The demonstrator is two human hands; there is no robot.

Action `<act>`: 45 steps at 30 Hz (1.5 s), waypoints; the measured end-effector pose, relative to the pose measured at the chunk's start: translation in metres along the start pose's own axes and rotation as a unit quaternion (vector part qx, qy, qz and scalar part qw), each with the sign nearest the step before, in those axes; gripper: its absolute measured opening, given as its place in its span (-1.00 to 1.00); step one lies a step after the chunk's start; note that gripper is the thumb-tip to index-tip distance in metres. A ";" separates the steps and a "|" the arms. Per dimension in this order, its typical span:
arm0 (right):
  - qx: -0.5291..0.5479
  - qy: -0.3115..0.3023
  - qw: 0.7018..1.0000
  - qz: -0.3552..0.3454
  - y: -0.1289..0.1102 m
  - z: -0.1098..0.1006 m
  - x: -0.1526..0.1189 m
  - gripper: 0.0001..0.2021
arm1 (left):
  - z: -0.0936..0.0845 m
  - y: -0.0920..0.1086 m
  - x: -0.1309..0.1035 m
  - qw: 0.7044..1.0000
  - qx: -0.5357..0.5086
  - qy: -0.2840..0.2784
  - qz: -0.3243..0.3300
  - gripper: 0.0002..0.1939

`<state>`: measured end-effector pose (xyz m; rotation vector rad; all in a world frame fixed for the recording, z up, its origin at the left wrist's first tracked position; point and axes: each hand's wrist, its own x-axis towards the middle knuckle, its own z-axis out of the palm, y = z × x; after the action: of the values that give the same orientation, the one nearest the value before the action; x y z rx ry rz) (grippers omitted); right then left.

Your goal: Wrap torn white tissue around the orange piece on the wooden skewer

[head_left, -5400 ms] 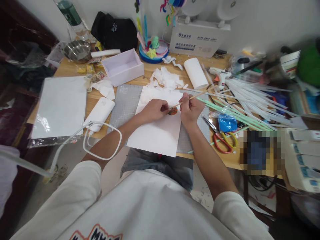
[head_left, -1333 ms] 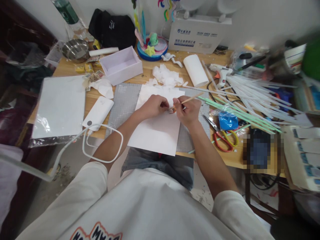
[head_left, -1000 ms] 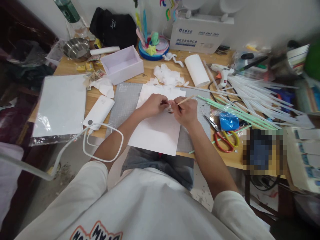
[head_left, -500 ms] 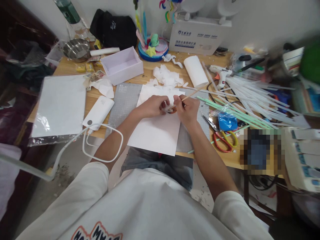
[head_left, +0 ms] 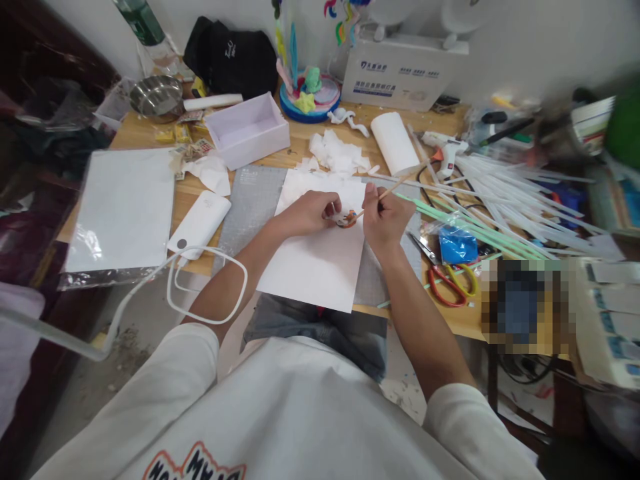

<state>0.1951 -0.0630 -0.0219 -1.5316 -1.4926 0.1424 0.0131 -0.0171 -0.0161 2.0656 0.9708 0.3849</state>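
Over the white paper sheet (head_left: 310, 273), my left hand (head_left: 310, 213) is closed, its fingertips pinching the edge of a small round piece with orange and dark patches (head_left: 349, 219). What this piece is cannot be made out. My right hand (head_left: 389, 217) is wrapped round a thin wooden stick (head_left: 403, 181). The stick slants from the upper right down to the left, and its lower end meets the round piece or lies just over it. Beneath the paper lies a grey cutting mat (head_left: 250, 207).
Crumpled white tissue (head_left: 335, 153) and a white roll (head_left: 395, 143) lie beyond the paper. To the right are a glue gun (head_left: 447, 155), many pale sticks (head_left: 515, 193) and scissors (head_left: 450, 283). A power bank (head_left: 200, 223) with a white cable sits left, near an open box (head_left: 250, 133).
My right hand has moved a little to the right, away from my left hand, with the stick. The round piece now shows more fully between the hands.
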 end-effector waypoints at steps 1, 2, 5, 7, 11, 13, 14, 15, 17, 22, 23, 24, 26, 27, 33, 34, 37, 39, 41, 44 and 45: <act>0.001 -0.002 1.000 0.001 0.000 0.000 0.000 -0.38 | 0.000 0.000 0.000 1.000 -0.001 0.001 0.000 -0.77; 0.003 -0.005 1.000 0.001 -0.001 0.000 0.000 -0.38 | 0.000 0.000 0.000 1.000 -0.001 0.002 -0.002 -0.78; 0.019 -0.017 1.000 0.005 -0.003 0.000 -0.001 -0.38 | 0.001 0.000 0.000 1.000 0.005 0.004 -0.006 -0.79; 0.032 -0.020 0.999 0.010 -0.004 0.000 -0.001 -0.39 | 0.001 0.001 0.000 1.000 0.010 0.005 -0.006 -0.78; 0.041 -0.022 0.999 0.012 -0.004 0.000 -0.002 -0.40 | 0.001 0.001 0.000 1.000 0.015 0.006 -0.003 -0.79; 0.037 -0.014 0.999 0.005 -0.004 0.000 -0.002 -0.40 | 0.001 0.001 0.000 1.000 0.015 0.005 -0.002 -0.79; 0.035 -0.005 0.999 0.001 -0.003 -0.001 -0.002 -0.40 | 0.001 0.001 0.000 1.000 0.016 0.006 -0.001 -0.79; 0.032 0.007 0.999 -0.002 -0.003 -0.001 -0.002 -0.40 | 0.002 0.001 0.000 1.000 0.017 0.007 0.000 -0.80; 0.032 0.022 0.999 -0.008 -0.003 -0.003 -0.003 -0.40 | 0.002 0.000 0.000 1.000 0.022 0.009 0.003 -0.82; 0.027 -0.004 0.999 -0.034 -0.003 -0.003 -0.004 -0.36 | 0.003 -0.002 0.000 0.999 0.035 0.021 0.022 -0.83; 0.022 -0.010 0.999 -0.042 -0.003 -0.003 -0.004 -0.36 | 0.003 -0.002 0.000 0.999 0.034 0.022 0.024 -0.83; 0.018 -0.014 0.999 -0.050 -0.003 -0.002 -0.004 -0.36 | 0.004 -0.002 0.000 0.999 0.031 0.022 0.024 -0.83; 0.009 -0.025 0.998 -0.060 -0.002 0.000 -0.005 -0.37 | 0.004 -0.002 0.000 0.999 0.028 0.022 0.022 -0.83; 0.006 -0.032 0.997 -0.065 -0.002 0.000 -0.005 -0.38 | 0.004 -0.002 0.000 0.999 0.028 0.022 0.020 -0.84; 0.001 -0.046 0.995 -0.090 -0.001 0.003 -0.004 -0.42 | 0.005 -0.003 0.001 0.999 0.032 0.025 0.019 -0.86; 0.002 -0.048 0.994 -0.093 -0.001 0.003 -0.004 -0.43 | 0.005 -0.004 0.001 0.999 0.032 0.026 0.022 -0.86; 0.001 -0.053 0.994 -0.098 -0.001 0.002 -0.004 -0.43 | 0.006 -0.006 0.001 0.999 0.029 0.032 0.029 -0.87; -0.003 -0.047 0.995 -0.093 -0.002 0.001 -0.004 -0.43 | 0.006 -0.006 0.001 0.999 0.027 0.035 0.028 -0.87; -0.005 -0.037 0.996 -0.086 -0.002 0.000 -0.004 -0.43 | 0.006 -0.006 0.001 0.999 0.025 0.035 0.027 -0.87; -0.007 -0.047 0.996 -0.078 -0.001 0.001 -0.005 -0.41 | 0.006 -0.005 0.001 0.999 0.022 0.034 0.031 -0.87; -0.008 -0.055 0.996 -0.075 -0.001 0.001 -0.005 -0.40 | 0.006 -0.006 0.001 0.999 0.021 0.034 0.032 -0.87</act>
<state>0.1923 -0.0665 -0.0242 -1.4369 -1.6945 0.1287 0.0142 -0.0176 -0.0243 2.1377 0.9619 0.4755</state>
